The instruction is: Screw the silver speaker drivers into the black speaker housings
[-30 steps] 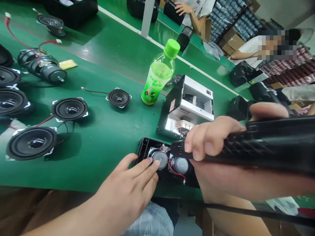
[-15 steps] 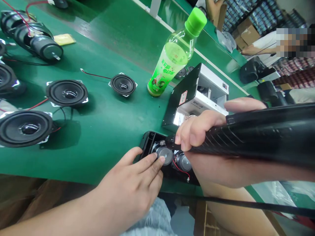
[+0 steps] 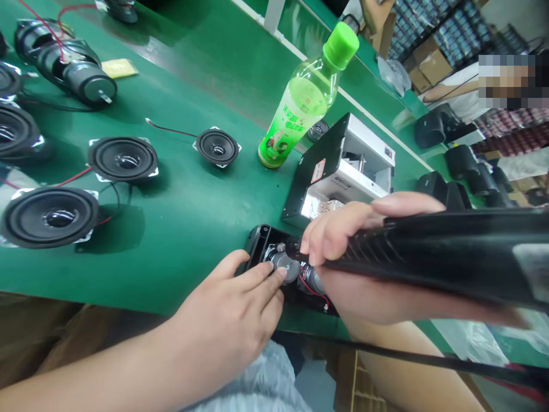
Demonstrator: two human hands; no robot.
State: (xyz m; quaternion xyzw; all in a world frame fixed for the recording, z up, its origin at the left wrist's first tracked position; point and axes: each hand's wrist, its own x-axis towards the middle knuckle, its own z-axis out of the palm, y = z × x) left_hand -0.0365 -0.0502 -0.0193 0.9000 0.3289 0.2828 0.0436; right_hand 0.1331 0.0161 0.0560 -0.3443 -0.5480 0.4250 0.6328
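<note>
Cardboard boxes point(image 3: 433, 64) stand beyond the green workbench point(image 3: 189, 220).

Compared with a second ago, my right hand point(image 3: 343, 229) has brought the nose of the black tool point(image 3: 450, 246) further left across the black housing point(image 3: 295, 298). That hand now hides part of the right-hand speaker point(image 3: 315, 280) inside the housing, and more of the terminal block point(image 3: 329, 206) just beyond it. I now see a pale patch point(image 3: 532, 269) on the tool, well right of the housing; a co-worker's hand far beyond the housing has left my view.
</note>
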